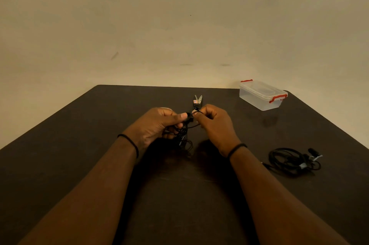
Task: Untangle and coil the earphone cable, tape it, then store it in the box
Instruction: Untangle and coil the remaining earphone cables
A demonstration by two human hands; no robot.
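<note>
A: Head view. Both hands at centre of the dark counter (99,124). Left hand (157,124) curled, pinching the tangled earphone cable (182,134); right hand (214,124) curled round one strand.

B: Advice?

A: Probably still untangling. Draw loops out slack, don't yank. Scissors (197,101) at 12 o'clock; lidded plastic box (261,95) at 2 o'clock; another taped cable bundle (293,160) at 4 o'clock.

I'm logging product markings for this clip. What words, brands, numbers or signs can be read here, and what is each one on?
No text reads legibly.
Scissors: a small orange, blue and white sticker on the handle, too small and blurred to read.
Clear box with red latches: no marking visible.
Earphone cable in the hands, and the second cable bundle: no marking visible.
</note>
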